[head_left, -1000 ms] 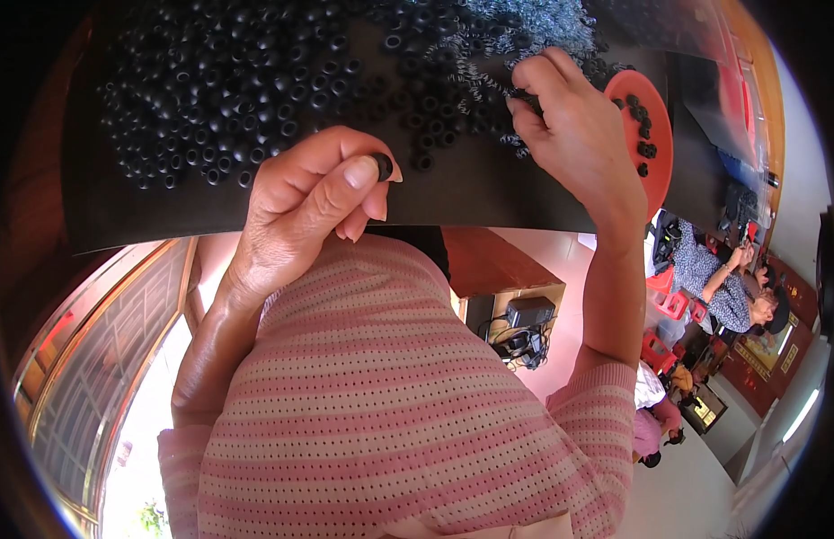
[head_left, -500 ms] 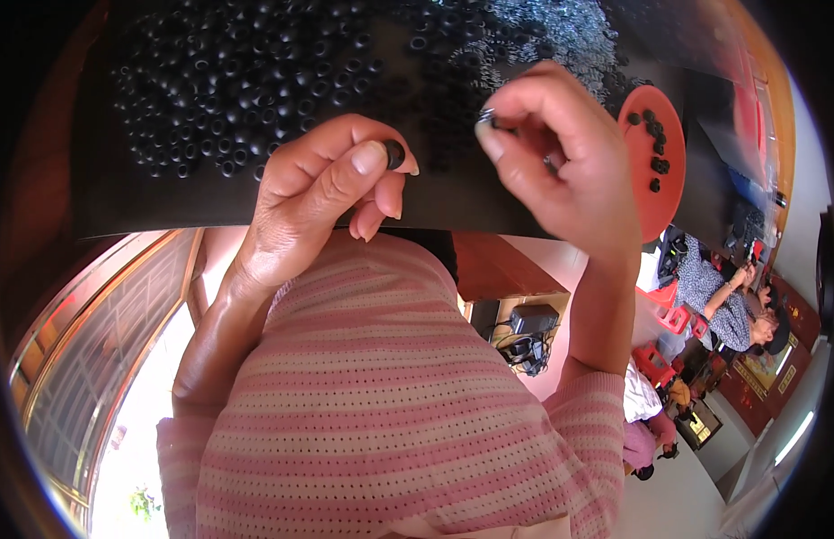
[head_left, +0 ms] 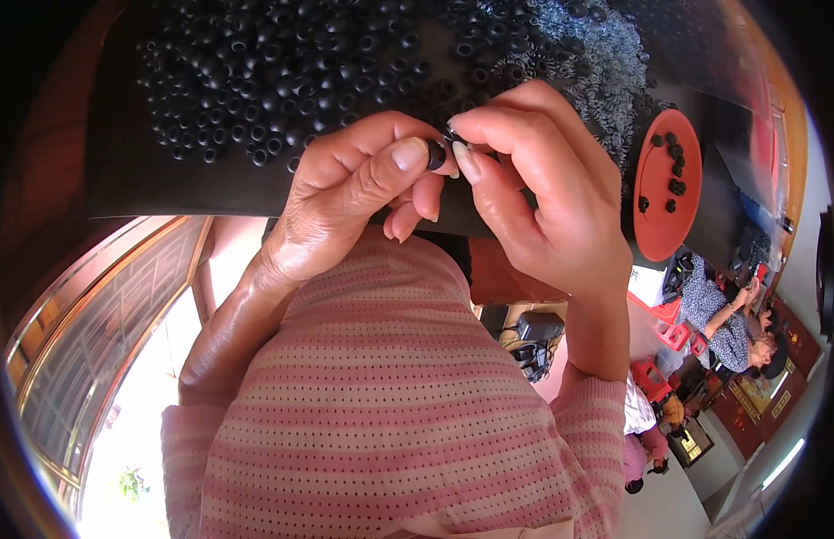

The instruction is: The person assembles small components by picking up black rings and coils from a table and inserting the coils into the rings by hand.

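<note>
Between the thumb and fingers of my left hand (head_left: 368, 180) is a small black hollow bead (head_left: 436, 156), its open end turned toward the other hand. My right hand (head_left: 543, 180) pinches a tiny metal spring (head_left: 452, 136) right against that bead; fingertips cover most of it, and how deep it sits cannot be made out. A wide heap of similar black beads (head_left: 255, 81) lies beyond my left hand. Behind my right hand is a pile of loose silvery springs (head_left: 606, 63).
An orange-red oval plate (head_left: 660, 225) to the right carries several small black pieces (head_left: 677, 187). The dark table (head_left: 156, 193) ends just in front of my body. Two black adapters with cables (head_left: 538, 328) sit below it. A person in a patterned top (head_left: 709, 301) is at the far right.
My right hand has come left and down with the spring, so it now meets the bead. My left hand has shifted slightly right, still holding the bead. The plate holds another black piece at its left.
</note>
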Available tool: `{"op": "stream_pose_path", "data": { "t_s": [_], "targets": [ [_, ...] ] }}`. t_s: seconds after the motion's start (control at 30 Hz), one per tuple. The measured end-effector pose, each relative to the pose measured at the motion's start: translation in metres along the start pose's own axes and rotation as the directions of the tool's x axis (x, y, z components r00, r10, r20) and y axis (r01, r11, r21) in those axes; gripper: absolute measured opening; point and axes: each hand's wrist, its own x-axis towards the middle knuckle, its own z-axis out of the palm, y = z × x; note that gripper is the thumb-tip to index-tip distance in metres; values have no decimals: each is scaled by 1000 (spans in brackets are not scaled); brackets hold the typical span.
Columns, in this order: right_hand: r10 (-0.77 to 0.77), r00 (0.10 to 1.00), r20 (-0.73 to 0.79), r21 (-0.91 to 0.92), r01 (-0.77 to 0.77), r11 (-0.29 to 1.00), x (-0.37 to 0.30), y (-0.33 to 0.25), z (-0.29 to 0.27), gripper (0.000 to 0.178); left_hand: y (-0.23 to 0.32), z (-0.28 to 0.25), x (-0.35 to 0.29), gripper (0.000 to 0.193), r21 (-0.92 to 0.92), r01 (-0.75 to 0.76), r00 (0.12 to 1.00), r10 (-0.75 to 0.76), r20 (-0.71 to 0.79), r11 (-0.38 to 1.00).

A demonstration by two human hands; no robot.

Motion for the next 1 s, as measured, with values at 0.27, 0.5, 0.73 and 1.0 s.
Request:
{"op": "stream_pose_path", "data": {
  "t_s": [0.27, 0.5, 0.73, 1.0],
  "targets": [
    [-85, 994, -75, -37, 82, 996, -4, -5, 6, 22, 2, 1, -3, 29, -47, 23, 999, -24, -33, 999],
    [-94, 982, -166, 64, 106, 992, -8, -9, 20, 14, -1, -2, -2, 30, -83, -16, 1000, 16, -1, 996],
    [21, 993, -117, 179, 0, 984, -6, -5, 19, 12, 3, -5, -4, 41, 85, 0, 999, -5, 54, 996],
    [102, 968, -229, 296, -31, 955, -6, -5, 18, 17, 3, -5, -3, 43, 11, 15, 998, -16, 64, 1000]
  ]
}}
